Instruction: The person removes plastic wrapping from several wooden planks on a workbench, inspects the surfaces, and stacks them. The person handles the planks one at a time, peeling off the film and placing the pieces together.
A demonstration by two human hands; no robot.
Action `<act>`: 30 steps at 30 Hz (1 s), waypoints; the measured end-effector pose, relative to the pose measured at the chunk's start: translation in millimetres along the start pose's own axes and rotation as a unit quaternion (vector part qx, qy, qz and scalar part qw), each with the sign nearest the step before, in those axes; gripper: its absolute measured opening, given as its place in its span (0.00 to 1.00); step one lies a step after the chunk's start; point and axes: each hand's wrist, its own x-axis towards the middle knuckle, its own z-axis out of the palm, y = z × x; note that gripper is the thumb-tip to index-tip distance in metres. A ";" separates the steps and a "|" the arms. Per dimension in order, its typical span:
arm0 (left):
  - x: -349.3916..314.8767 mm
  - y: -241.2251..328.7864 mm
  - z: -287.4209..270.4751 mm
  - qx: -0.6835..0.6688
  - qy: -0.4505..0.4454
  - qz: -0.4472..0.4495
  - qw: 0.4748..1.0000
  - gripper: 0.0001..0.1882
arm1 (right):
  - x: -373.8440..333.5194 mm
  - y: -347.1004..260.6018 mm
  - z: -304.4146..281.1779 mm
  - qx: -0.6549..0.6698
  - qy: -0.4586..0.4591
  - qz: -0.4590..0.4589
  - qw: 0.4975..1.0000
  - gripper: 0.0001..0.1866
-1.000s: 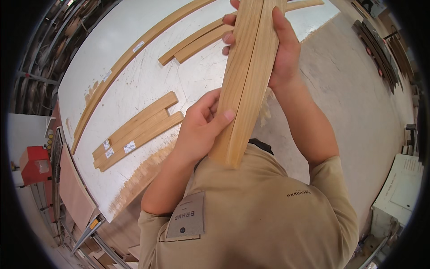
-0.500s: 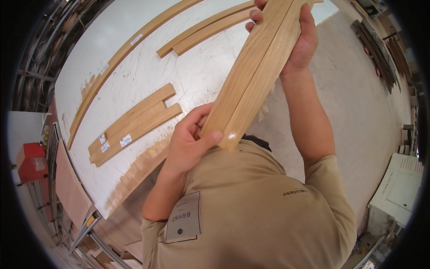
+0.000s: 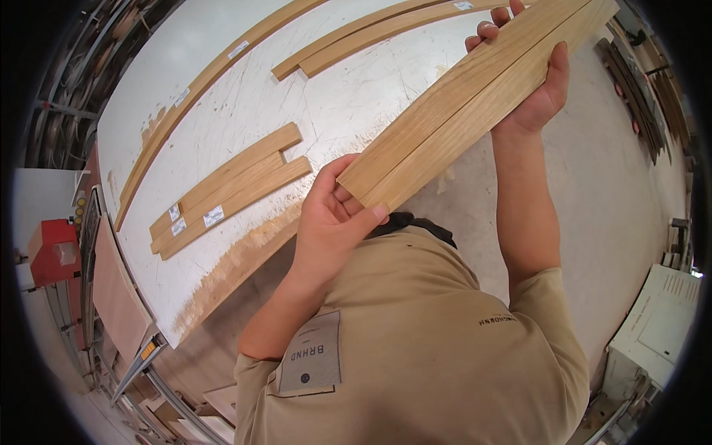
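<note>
Both hands clamp one pair of light wooden strips (image 3: 475,96) held face to face, up in the air between the person's chest and the white worktable (image 3: 222,81). The left hand (image 3: 334,215) pinches the near end, thumb across the cut faces and fingers curled behind. The right hand (image 3: 530,89) wraps the far part, fingertips showing over the upper edge and thumb over the lower one.

Compared with a second ago, the pair has swung from nearly upright to a slant running from lower left to upper right, and the right hand has travelled out with it toward the upper right. The left hand has stayed at the same end, so it looks like the pivot. The two strips remain flush along their length, which suggests the person is turning them over to look at or align them rather than setting them down.

Three short strips (image 3: 222,193) with small white labels lie side by side on the table, well apart from the hands, and long curved strips (image 3: 386,30) lie further off.

The far end of the held pair runs out near the picture's rim, where it bends. The undersides of the strips and the left palm are hidden. Things at the dark edges are too distorted to name.
</note>
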 end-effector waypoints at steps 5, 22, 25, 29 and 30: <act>3.0 2.2 6.5 0.054 0.048 -0.017 0.997 0.34 | -7.1 3.8 -4.1 -0.010 -0.011 -0.023 1.000 0.35; 10.6 2.9 6.8 0.081 0.078 -0.047 0.993 0.28 | -26.3 4.5 4.1 -0.058 -0.111 -0.093 0.988 0.36; 13.6 1.1 3.1 0.087 0.072 -0.049 0.992 0.28 | -28.4 4.8 19.7 -0.081 -0.099 -0.112 0.985 0.34; 15.6 -0.6 1.7 0.056 0.068 -0.032 0.996 0.29 | -17.6 -8.9 6.3 -0.040 -0.233 -0.036 0.971 0.42; 16.5 -1.4 0.9 0.055 0.067 -0.028 0.996 0.29 | -15.7 -8.4 4.1 -0.033 -0.245 -0.031 0.969 0.42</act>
